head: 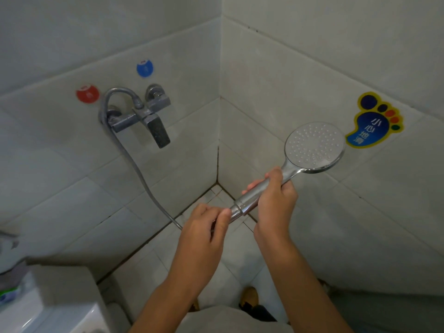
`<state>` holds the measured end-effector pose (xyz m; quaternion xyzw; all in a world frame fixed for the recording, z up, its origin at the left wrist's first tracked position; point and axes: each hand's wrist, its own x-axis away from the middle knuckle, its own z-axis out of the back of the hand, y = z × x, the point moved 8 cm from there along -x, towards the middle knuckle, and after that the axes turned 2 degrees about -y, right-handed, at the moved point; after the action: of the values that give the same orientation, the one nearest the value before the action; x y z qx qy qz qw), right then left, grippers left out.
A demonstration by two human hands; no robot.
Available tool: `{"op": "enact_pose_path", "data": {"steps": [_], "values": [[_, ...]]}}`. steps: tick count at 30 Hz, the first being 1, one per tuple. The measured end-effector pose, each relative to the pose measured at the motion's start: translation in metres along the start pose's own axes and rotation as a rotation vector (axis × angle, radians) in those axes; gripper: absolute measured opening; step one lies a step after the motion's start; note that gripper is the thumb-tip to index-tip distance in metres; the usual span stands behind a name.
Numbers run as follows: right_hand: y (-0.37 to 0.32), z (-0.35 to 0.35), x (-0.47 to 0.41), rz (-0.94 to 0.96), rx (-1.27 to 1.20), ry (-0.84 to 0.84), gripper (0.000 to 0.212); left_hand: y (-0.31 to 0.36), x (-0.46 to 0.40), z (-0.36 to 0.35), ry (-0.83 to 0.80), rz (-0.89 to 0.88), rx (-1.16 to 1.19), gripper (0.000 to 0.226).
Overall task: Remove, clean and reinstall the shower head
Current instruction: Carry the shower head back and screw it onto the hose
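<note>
A chrome hand shower head point(314, 147) with a round white spray face points up and to the right, in front of the right-hand tiled wall. My right hand point(276, 195) is wrapped around its handle. My left hand point(206, 224) pinches the metal hose nut point(236, 212) at the handle's lower end between thumb and fingers. The grey flexible hose point(134, 162) runs from under my left hand up the left wall to the chrome mixer tap point(144, 114), where it loops over and joins the tap's top.
The tap's lever point(158, 132) sticks out of the left wall. Above it are a red sticker point(87, 93) and a blue sticker point(144, 68). A foot-shaped sticker point(374, 121) is on the right wall. A white toilet tank point(60, 301) stands at lower left, the tiled floor corner point(217, 186) ahead.
</note>
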<state>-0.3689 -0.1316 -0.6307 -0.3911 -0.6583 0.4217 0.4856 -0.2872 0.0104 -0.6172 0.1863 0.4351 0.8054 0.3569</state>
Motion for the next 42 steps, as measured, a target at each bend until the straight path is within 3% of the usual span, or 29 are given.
{"op": "enact_pose_path", "data": {"steps": [7, 15, 19, 28, 34, 42], "values": [[0.0, 0.0, 0.001, 0.006, 0.004, 0.0, 0.025, 0.007, 0.003, 0.007, 0.029, -0.026, 0.036, 0.017], [0.001, 0.0, 0.002, 0.003, 0.001, 0.002, 0.025, 0.004, 0.005, 0.002, -0.003, 0.019, 0.014, 0.036], [0.002, 0.001, 0.003, 0.014, 0.013, 0.006, 0.025, 0.005, 0.005, 0.004, -0.002, -0.017, 0.008, 0.014], [0.002, 0.001, 0.003, 0.016, 0.021, 0.008, 0.025, 0.004, 0.006, 0.0, -0.019, 0.024, 0.031, 0.035], [0.002, 0.001, 0.002, 0.019, 0.017, 0.006, 0.024, 0.006, 0.005, 0.002, 0.015, -0.022, 0.022, 0.01], [0.001, 0.003, 0.001, 0.026, 0.013, 0.012, 0.025, 0.004, 0.004, -0.004, -0.033, 0.029, 0.04, 0.036]]}}
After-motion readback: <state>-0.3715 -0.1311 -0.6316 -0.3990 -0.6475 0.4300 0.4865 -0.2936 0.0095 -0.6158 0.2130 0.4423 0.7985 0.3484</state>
